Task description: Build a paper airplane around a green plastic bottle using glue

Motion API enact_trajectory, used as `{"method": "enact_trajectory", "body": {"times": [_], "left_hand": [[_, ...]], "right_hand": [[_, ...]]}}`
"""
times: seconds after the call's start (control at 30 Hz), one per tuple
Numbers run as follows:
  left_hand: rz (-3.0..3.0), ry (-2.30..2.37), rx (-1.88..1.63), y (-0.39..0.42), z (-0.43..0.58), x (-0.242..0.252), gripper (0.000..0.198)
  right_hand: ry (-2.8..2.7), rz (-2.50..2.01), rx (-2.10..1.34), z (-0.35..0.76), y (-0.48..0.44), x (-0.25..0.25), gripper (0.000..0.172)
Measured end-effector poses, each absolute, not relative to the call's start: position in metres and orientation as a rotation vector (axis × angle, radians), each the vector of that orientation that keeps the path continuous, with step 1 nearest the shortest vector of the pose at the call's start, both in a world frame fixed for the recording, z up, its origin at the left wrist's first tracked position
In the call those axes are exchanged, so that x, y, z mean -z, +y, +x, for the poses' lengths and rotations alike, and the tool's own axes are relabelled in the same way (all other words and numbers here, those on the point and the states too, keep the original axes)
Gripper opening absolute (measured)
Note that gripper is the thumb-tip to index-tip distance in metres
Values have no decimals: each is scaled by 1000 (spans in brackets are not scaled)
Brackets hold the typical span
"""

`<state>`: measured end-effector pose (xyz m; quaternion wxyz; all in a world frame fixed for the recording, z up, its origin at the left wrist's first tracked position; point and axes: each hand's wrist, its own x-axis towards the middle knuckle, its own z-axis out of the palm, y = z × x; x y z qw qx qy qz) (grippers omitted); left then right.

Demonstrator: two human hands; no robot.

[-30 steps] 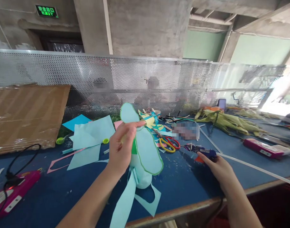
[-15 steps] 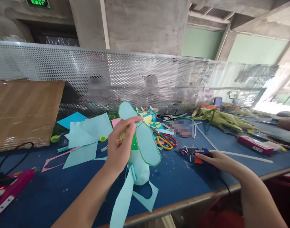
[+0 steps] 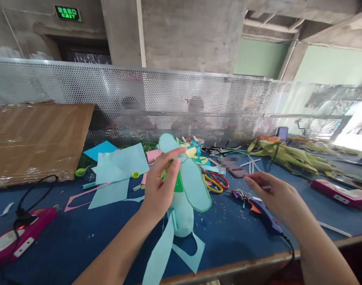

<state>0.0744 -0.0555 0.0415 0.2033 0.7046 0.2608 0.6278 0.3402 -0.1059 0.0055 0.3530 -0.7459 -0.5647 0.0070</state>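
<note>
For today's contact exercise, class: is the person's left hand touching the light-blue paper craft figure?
Touching. The head view shows the left hand closed round the light-blue paper craft figure, gripping it at its neck.

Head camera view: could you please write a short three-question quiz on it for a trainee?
1. True or false: the left hand holds the scissors.
2. Which tool lies nearest the open right hand? A) a hammer B) the blue glue gun C) a stapler
3. Fill in the blank: the petals of the light-blue paper figure are edged in ____.

Key
1. False: the left hand grips the paper figure, and the scissors lie on the table beyond it.
2. B
3. green
</note>
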Motion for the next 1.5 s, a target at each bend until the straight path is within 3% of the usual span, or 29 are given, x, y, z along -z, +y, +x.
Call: {"method": "enact_trajectory", "body": {"times": [0.13,0.27,0.97,1.17,1.5], "left_hand": [[1859,699,-1737,-56,75,-40,27],[1798,622,-1749,-57,74,-37,23],[1912,495,-1675,-58,75,-36,22],[1899,550,-1676,-56,76,-35,23],[1822,503,-1653,-55,78,-33,27]], "right_hand": [[-1836,-1036,213,274,-109,-42,28],[-2018,-723,294,238,-101,-65,45],[-1959,-570,160,228,-82,-68,32],[-1926,-610,67,229,-81,-60,39],[-1928,-603,169,219,-83,-63,34]]}}
